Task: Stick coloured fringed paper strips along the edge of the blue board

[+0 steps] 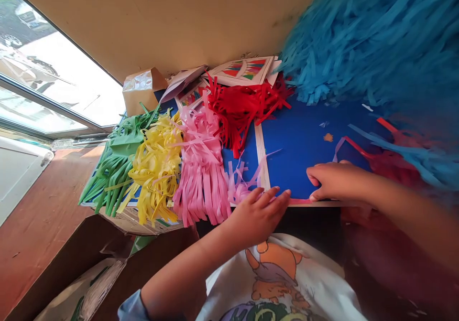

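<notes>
Head view showed, far to the left of both hands, a green fringe bundle (pixel 114 165), then a yellow fringe bundle (pixel 158 170) and a pink fringe bundle (pixel 201 168) lying side by side on the worktop (pixel 304 139). Just left of the right hand, the left hand (pixel 260 213) lay flat with fingers spread, fingertips touching a thin red paper strip (pixel 299 200) at the blue worktop's near edge. The right hand (pixel 332 181) pressed, fingers curled, on that same strip. Beyond both hands lay a red fringe bundle (pixel 244 106); a blue fringe mass (pixel 373 39) hung above the right one.
</notes>
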A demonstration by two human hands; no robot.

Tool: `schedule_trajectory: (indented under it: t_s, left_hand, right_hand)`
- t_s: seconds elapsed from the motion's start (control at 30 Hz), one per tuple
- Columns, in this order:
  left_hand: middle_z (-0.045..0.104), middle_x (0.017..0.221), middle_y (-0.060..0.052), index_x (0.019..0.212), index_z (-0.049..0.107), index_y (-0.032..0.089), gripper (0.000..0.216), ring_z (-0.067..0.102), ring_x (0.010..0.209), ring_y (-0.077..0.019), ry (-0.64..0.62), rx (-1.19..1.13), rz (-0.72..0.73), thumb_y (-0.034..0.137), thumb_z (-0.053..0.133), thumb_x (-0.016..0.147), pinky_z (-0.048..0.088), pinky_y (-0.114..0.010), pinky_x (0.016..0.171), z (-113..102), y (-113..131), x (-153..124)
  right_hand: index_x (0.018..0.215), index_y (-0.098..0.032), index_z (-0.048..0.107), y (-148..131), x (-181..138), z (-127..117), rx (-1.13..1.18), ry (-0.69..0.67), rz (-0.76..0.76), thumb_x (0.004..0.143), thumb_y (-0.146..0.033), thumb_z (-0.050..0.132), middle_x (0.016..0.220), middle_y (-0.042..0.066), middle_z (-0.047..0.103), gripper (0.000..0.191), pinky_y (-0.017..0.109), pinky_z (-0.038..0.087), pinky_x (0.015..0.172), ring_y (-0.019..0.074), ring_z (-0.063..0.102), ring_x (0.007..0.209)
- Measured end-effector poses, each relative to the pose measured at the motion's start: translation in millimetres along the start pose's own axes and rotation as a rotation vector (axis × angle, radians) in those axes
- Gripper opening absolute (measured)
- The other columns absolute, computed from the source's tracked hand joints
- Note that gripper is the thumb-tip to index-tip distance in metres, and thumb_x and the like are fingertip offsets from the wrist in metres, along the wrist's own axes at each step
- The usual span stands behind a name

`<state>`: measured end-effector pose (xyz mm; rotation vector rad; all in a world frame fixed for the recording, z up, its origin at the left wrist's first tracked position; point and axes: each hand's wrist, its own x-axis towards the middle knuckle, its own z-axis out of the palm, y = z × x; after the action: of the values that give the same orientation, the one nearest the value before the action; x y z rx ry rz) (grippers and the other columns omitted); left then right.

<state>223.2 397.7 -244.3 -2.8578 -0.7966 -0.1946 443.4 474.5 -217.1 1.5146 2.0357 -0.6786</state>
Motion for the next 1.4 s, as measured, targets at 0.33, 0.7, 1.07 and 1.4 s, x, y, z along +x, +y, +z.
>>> schedule_trajectory:
  t_s: [0.33,0.7,1.07,1.4]
  left_hand:
    - [0.059,0.085,-0.003,0.087,0.056,0.019,0.014,0.055,0.079,-0.0201,-0.182,-0.220,-0.287,0.029,0.048,0.090,0.043,-0.033,0.065,-2,7,33]
    - [0.056,0.080,-0.003,0.081,0.053,0.018,0.014,0.053,0.075,-0.0199,-0.187,-0.241,-0.288,0.029,0.048,0.088,0.039,-0.033,0.062,4,10,28]
    - [0.052,0.076,-0.003,0.078,0.050,0.017,0.009,0.049,0.070,-0.0188,-0.116,-0.097,-0.216,0.014,0.045,0.086,0.036,-0.031,0.059,1,4,33]
    - [0.055,0.080,-0.004,0.084,0.056,0.016,0.016,0.052,0.075,-0.0185,-0.257,-0.243,-0.236,0.021,0.042,0.091,0.043,-0.030,0.064,-2,-15,34]
  right_hand:
    - [0.070,-0.023,0.060,17,-3,21,0.075,0.244,-0.139,0.068,-0.031,0.054,0.077,0.001,0.060,0.009,0.031,0.029,0.063,0.0189,0.054,0.077]
    - [0.074,-0.020,0.059,-19,-33,74,-0.007,0.940,-0.462,0.084,-0.014,0.044,0.081,0.002,0.059,0.019,0.040,0.030,0.088,0.0187,0.050,0.082]
    - [0.075,-0.015,0.057,-23,-30,78,-0.088,1.093,-0.456,0.084,-0.009,0.045,0.078,0.005,0.059,0.016,0.035,0.035,0.082,0.0186,0.050,0.079]
    - [0.073,-0.018,0.057,-21,-22,76,0.029,0.889,-0.331,0.089,-0.019,0.041,0.076,0.005,0.057,0.023,0.031,0.030,0.070,0.0180,0.045,0.074]
